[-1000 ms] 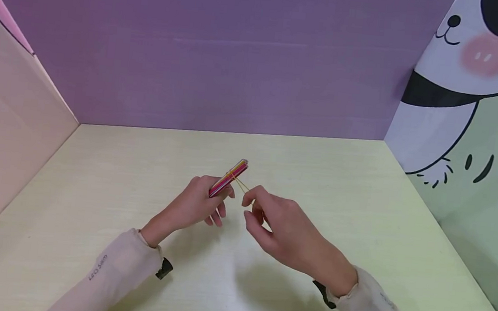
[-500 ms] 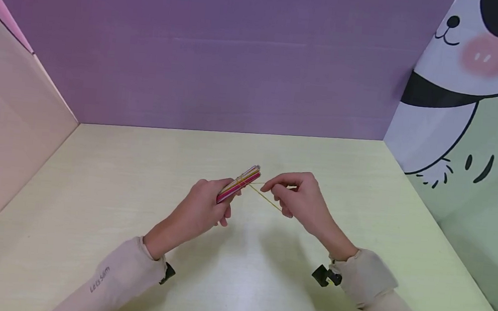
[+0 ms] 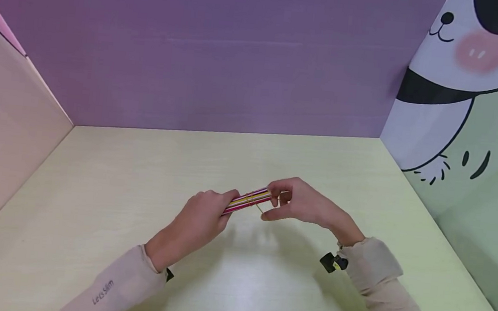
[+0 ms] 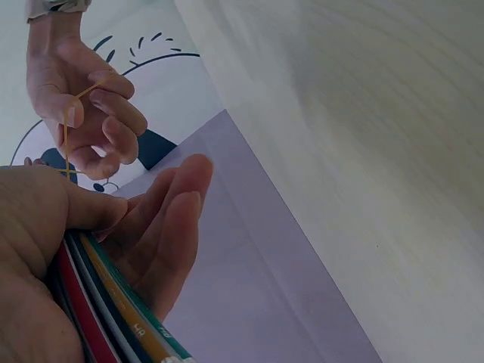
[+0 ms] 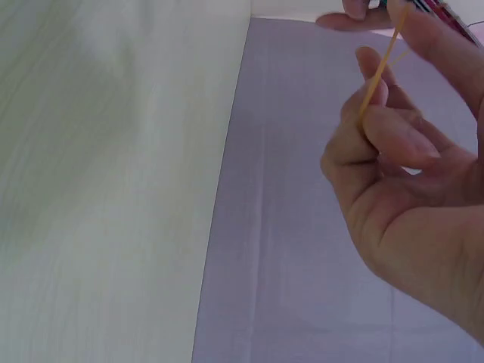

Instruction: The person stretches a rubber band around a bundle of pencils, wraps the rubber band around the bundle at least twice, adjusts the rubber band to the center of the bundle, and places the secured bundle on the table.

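A bundle of several pencils [image 3: 241, 204], with red, yellow and dark striped barrels, is held over the table by my left hand [image 3: 200, 218]. The thumb lies along the top of the bundle, while in the left wrist view the pencils [image 4: 121, 302] show more colours and small lettering. My right hand [image 3: 305, 201] is at the far end of the bundle, its fingers hooked in a yellow rubber band [image 3: 260, 209]. Wound around the pencils, the band stretches out to the right thumb; in the right wrist view the rubber band [image 5: 382, 72] runs taut between the fingers.
A pale wood-grain table [image 3: 140, 160] lies under both hands. Behind it stands a purple wall panel [image 3: 231, 63], with a pale panel [image 3: 9, 117] at left and a green panel [image 3: 486, 213] with a cartoon animal at right.
The bundle has turned flatter and now points more to the right. My right hand first pulled the rubber band out rightward, then came back to the far end of the pencils.
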Demonstrator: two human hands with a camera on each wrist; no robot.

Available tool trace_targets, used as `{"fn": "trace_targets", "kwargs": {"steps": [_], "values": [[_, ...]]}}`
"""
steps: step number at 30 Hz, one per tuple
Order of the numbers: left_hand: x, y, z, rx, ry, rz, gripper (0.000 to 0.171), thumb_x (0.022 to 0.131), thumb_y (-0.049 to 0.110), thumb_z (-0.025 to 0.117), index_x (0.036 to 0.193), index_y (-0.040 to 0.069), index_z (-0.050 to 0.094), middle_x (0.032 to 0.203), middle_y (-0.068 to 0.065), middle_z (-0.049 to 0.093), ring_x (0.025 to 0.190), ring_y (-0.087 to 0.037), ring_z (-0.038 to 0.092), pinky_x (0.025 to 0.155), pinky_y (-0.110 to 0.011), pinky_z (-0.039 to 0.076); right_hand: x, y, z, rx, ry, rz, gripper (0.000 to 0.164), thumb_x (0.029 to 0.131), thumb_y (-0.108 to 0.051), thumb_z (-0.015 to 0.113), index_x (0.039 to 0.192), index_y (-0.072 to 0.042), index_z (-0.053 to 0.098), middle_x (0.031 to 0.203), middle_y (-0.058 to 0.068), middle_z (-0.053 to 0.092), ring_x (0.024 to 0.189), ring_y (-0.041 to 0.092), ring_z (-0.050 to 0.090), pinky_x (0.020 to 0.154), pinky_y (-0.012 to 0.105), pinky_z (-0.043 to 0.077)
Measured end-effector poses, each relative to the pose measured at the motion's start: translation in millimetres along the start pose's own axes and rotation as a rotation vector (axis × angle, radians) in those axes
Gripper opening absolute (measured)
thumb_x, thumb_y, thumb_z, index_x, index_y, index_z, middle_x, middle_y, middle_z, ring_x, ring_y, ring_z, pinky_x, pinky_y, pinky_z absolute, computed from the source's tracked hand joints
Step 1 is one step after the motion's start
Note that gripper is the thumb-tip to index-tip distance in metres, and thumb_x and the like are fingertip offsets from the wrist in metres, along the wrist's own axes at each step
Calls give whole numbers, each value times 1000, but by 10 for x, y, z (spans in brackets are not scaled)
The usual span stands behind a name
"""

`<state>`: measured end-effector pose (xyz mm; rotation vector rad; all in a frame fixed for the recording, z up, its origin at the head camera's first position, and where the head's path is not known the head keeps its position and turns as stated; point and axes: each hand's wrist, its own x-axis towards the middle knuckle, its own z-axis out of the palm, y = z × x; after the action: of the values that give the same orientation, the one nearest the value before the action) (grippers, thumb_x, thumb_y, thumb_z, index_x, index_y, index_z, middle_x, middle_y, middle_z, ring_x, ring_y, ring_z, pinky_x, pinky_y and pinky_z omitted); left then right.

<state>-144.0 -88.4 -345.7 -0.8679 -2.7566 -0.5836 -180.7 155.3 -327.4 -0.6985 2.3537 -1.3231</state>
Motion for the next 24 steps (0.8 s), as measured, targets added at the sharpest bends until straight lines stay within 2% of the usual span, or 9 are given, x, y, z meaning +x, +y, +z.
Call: {"fn": "trace_targets", "kwargs": {"steps": [2,5,10,14,16,19,21,24], "values": [[-15,3,28,29,-18,-14,19,86,-3,69,100,8,64,65,2,58,49,-12,44,45,-24,38,-17,1,12,-86,11,-8,33,77,-23,86,106,-20,69,83,3,55,63,15,46,55,26,36],[-35,-2,83,77,-51,-46,17,86,-2,70,98,9,64,64,1,57,48,-14,45,44,-26,38,-40,-3,65,-231,23,-36,53,76,-29,87,124,-27,66,89,4,57,67,18,47,57,28,40],[-78,22,182,204,-61,-49,18,83,-4,70,92,9,61,59,0,55,45,-16,44,41,-29,38,-103,-45,195,-434,57,-89,58,78,-28,87,130,-21,62,91,5,56,78,19,49,66,30,44],[-116,66,242,307,-1,-46,23,79,-9,69,85,9,56,56,-1,53,44,-18,43,40,-32,38,-175,-137,350,-657,153,-134,54,79,-25,86,128,-16,65,88,-3,54,73,13,49,64,26,45],[-133,97,276,330,26,-60,24,79,-9,70,84,9,54,56,-2,53,44,-19,43,40,-33,39,-202,-200,453,-794,211,-147,46,80,-23,85,122,-16,68,85,-3,52,65,12,48,57,25,45],[-155,154,323,339,49,-91,26,78,-7,71,80,9,51,56,-3,53,45,-19,44,40,-33,40,-232,-259,619,-973,292,-161,28,81,-14,83,104,-10,67,79,1,49,56,14,47,47,26,43],[-163,175,343,338,53,-118,26,79,-7,71,78,9,50,56,-4,53,45,-19,45,40,-34,41,-251,-285,708,-1051,324,-176,21,82,-6,79,96,-7,63,76,4,49,56,17,47,43,26,41],[-162,151,328,317,55,-149,24,80,-7,69,78,8,50,56,-5,52,45,-20,46,39,-35,41,-275,-313,781,-1098,381,-253,18,83,-2,74,97,-4,63,81,6,57,63,19,56,44,26,45]]}}
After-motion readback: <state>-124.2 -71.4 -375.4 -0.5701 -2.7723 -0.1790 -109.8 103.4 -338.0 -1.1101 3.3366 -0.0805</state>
